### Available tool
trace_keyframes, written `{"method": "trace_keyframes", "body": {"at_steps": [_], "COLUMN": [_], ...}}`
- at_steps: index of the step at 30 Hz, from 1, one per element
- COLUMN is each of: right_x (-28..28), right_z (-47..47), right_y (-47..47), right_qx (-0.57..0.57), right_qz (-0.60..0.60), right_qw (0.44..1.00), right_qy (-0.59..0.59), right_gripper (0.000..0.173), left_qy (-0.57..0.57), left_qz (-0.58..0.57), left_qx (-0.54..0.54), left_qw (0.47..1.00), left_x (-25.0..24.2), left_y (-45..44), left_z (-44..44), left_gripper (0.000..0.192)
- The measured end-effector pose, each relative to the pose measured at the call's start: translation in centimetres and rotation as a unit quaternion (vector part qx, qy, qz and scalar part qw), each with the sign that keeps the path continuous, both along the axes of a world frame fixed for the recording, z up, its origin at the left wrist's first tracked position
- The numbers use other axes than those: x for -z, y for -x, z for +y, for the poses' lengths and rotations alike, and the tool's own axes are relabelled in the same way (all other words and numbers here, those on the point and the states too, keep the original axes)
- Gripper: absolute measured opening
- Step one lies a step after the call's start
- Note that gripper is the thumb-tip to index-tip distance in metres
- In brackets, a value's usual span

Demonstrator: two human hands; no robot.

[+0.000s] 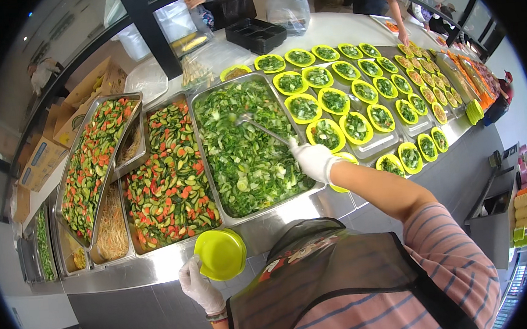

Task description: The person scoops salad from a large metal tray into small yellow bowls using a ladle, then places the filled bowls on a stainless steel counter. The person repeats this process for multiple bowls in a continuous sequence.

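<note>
My left hand (pixel 200 282), in a thin clear glove, grips the edge of a stack of lime-green plates (pixel 224 254) in front of the counter. A white glove covers my right hand (pixel 313 161), which is closed around the handle of a metal serving spoon (pixel 265 130). The spoon's head rests among chopped cooked leafy greens (pixel 250 165) in a large steel pan (pixel 231 221). Right of that pan, several lime-green bowls of greens (pixel 327 135) stand in rows. One lime-green bowl (pixel 338 188) is partly hidden under my right wrist.
Left lie a pan of sliced cucumber and carrot (pixel 168 175), a tilted pan of the same mix (pixel 100 162) and shredded noodle-like food (pixel 112 228). Black plastic trays (pixel 256 34), a plastic bag (pixel 288 7) and cardboard boxes (pixel 43 164) stand behind. Another person's hand (pixel 403 38) reaches over far bowls.
</note>
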State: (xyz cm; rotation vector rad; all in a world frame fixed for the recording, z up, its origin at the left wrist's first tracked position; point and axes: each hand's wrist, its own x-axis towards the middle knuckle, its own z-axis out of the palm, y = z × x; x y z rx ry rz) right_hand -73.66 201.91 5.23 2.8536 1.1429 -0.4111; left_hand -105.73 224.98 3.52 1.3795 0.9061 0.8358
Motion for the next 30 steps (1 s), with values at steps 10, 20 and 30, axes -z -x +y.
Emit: {"method": "trace_keyframes", "body": {"at_steps": [10, 20, 30], "right_x": [-3.7, 3.7, 3.8], "right_z": [-7.0, -2.4, -0.1], "right_y": [5.1, 1.6, -0.9], "right_qx": [0.039, 0.087, 0.106], "right_qz": [-0.007, -0.052, -0.024], "right_qw": [0.998, 0.995, 0.992], "right_qy": [0.053, -0.015, -0.059], "right_gripper": [0.063, 0.059, 0.05], "left_qy": [0.047, -0.001, 0.008], "left_qz": [-0.003, -0.001, -0.01], "left_qx": [-0.052, -0.017, -0.028], "left_qw": [0.998, 1.0, 1.0], "left_x": [0.6, 0.4, 0.3], "left_y": [1.2, 0.3, 1.3], "left_z": [0.2, 0.2, 0.1], "left_gripper": [0.01, 0.014, 0.014]}}
